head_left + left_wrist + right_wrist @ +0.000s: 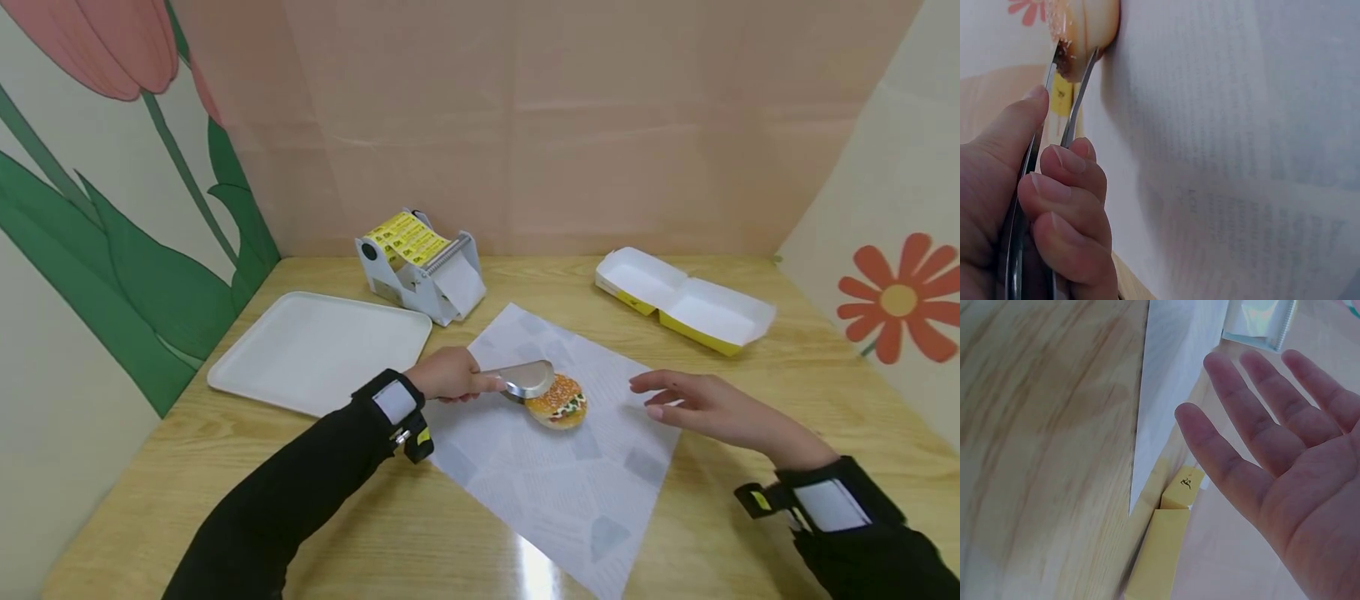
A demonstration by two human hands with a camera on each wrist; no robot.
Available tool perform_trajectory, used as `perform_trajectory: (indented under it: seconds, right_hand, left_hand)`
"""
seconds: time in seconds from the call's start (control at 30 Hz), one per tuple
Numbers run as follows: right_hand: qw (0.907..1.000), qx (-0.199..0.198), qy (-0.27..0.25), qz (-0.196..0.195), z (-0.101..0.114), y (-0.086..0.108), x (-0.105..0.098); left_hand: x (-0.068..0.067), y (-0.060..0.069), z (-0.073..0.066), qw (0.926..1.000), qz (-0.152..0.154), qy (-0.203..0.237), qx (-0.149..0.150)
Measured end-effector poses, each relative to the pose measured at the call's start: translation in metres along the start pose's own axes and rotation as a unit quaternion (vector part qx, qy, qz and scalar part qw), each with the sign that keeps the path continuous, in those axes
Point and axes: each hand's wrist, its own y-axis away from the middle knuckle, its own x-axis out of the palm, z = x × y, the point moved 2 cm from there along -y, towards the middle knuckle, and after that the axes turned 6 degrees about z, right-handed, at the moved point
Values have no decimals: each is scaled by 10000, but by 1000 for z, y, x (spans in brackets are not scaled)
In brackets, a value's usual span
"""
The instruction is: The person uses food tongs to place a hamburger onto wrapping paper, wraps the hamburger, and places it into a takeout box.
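Note:
My left hand [450, 375] grips metal tongs [528, 379], whose broad ends are on the left side of a sesame-topped burger [558, 402]. The burger is on a patterned paper sheet [600, 508]; white sauce and green filling show at its front. In the left wrist view, fingers and thumb are around the tongs [1075, 112], with the two tips at the bun [1100, 22]. My right hand [712, 408] is over the paper's right edge, holding nothing. The right wrist view shows its fingers [1235, 400] extended and apart.
A white tray [322, 350] lies at the left. Behind the paper stands a label dispenser [423, 267] with a yellow label roll. An unfolded white and yellow box [686, 300] sits at the back right. Walls border the table [360, 533] at the back and sides.

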Motion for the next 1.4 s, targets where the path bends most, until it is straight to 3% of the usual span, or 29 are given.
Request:
perform_trajectory:
  seconds: [0.2,0.5,0.73,1.0,1.13,1.23,1.4]
  right_hand:
    - [9999,-118,24,-69,0,-3,2]
    - [10000,43,-9,59,0,-4,4]
    - [9999,38,100,5,2,-3,4]
    - [9999,23,130,78,1,-6,6]
    - [9999,51,104,92,3,-6,4]
    - [9999,73,94,117,4,-7,4]
    - [9998,47,124,118,4,-6,4]
  left_hand:
    - [-3,-6,1,9997,17,-251,8]
    - [-10,-5,-6,9977,-17,-609,294]
    - [-12,4,-10,9985,35,-503,226]
    - [-16,13,-6,9999,-11,-70,138]
    - [-26,25,6,9994,-271,181,105]
    - [-38,40,23,9982,-552,243,20]
    - [-55,67,60,9941,-951,100,-507]
